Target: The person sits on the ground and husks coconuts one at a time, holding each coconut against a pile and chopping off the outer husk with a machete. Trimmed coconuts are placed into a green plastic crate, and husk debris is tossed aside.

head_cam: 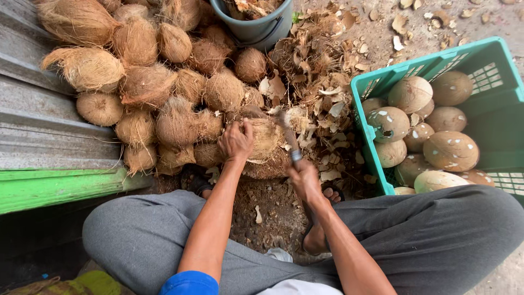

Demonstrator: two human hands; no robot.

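The left hand (236, 141) is closed over a husked coconut (262, 137) propped on the ground just ahead of the knees. The right hand (304, 177) grips a knife (288, 135), its blade against the coconut's right side. A green crate (376, 158) of peeled coconuts stands to the right.

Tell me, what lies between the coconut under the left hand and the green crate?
In the head view, the blade held by the right hand and a heap of husk scraps lie between the coconut under the left hand and the green crate.
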